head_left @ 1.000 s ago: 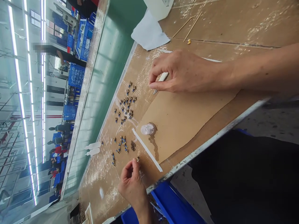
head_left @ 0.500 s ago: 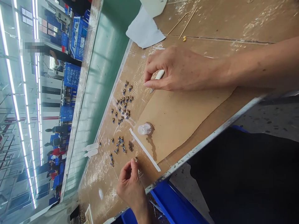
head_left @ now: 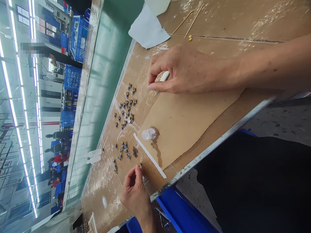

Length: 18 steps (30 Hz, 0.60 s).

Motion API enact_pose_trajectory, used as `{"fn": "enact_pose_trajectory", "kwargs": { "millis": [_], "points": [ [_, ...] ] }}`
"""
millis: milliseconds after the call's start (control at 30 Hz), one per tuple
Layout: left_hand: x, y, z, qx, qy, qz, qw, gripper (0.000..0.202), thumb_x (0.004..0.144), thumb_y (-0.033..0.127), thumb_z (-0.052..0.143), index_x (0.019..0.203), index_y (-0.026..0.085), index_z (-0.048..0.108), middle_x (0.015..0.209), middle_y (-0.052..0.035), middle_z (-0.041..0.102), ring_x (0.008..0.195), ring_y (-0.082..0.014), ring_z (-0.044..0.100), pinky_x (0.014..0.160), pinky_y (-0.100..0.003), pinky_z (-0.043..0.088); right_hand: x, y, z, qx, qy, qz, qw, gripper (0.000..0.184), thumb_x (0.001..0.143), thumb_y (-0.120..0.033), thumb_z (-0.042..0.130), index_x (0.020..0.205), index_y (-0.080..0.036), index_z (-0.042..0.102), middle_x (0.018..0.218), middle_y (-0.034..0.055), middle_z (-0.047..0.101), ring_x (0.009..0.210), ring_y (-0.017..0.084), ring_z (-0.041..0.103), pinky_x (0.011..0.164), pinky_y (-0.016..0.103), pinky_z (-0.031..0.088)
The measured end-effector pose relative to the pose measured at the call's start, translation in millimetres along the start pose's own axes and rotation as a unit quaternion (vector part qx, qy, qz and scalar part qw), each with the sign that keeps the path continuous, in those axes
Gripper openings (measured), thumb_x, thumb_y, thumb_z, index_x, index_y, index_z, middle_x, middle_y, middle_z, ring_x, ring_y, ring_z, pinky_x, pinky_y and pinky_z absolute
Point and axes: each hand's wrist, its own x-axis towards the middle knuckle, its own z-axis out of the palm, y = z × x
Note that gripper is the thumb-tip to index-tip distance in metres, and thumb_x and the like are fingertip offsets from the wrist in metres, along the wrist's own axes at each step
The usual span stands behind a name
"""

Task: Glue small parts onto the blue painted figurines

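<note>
Brass-coloured piece [head_left: 140, 166]: clamped at your left hand's fingertips [head_left: 137, 170] near the dark pile [head_left: 135, 151], protruding, presumably for access; your right hand [head_left: 181, 71] pinches thumb and finger together, contents indiscernible

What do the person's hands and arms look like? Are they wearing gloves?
No gloves! The right hand and left hand are both bare, with no rings or watch that I can see. The right forearm shows no sleeve. Black clothing shows on the body.
</note>
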Motion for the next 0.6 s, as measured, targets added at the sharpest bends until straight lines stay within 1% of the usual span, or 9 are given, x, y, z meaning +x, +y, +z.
{"fn": "enact_pose_trajectory", "kwargs": {
  "millis": [200, 367, 500, 600],
  "points": [
    [1.4, -2.6, -0.8, 0.0, -0.007, 0.001, 1.0, 0.027, 0.067, 0.045, 0.07, 0.08, 0.022, 0.071, 0.073, 0.0007, 0.069, 0.073, -0.0169, 0.063, 0.078, -0.029, 0.048, 0.1, -0.5, -1.9, 0.006, -0.008, -0.004, 1.0, 0.017, 0.087, -0.026, 0.055, 0.082, -0.018, 0.068, 0.088, 0.0003, 0.067, 0.084, 0.013, 0.059, 0.073, 0.025, 0.047],
    [2.0, -2.1, -2.0, 0.008, -0.015, 0.007, 1.0, 0.026, 0.068, 0.046, 0.07, 0.077, 0.021, 0.07, 0.072, 0.0005, 0.069, 0.073, -0.0163, 0.063, 0.077, -0.028, 0.048, -0.5, -0.4, -1.5, 0.004, -0.008, -0.011, 1.0, 0.017, 0.088, -0.027, 0.054, 0.081, -0.02, 0.068, 0.088, -0.0006, 0.067, 0.083, 0.014, 0.059, 0.076, 0.028, 0.046],
    [1.9, -0.7, -2.3, 0.003, -0.013, -0.001, 1.0, 0.029, 0.068, 0.047, 0.069, 0.079, 0.021, 0.07, 0.072, -0.0004, 0.069, 0.074, -0.0177, 0.064, 0.077, -0.029, 0.048, -1.3, -2.1, 1.1, -0.001, 0.004, -0.009, 1.0, 0.017, 0.086, -0.026, 0.055, 0.079, -0.019, 0.069, 0.085, -0.0017, 0.067, 0.082, 0.013, 0.059, 0.073, 0.026, 0.045],
    [2.6, -0.4, -2.0, 0.008, -0.013, 0.001, 1.0, 0.03, 0.068, 0.048, 0.069, 0.08, 0.021, 0.07, 0.074, -0.0002, 0.069, 0.075, -0.0183, 0.065, 0.079, -0.03, 0.048, 1.4, -2.5, 1.2, -0.001, 0.001, -0.004, 1.0, 0.016, 0.085, -0.024, 0.055, 0.08, -0.018, 0.069, 0.083, -0.0015, 0.066, 0.081, 0.012, 0.058, 0.075, 0.025, 0.045]
  ]
}}
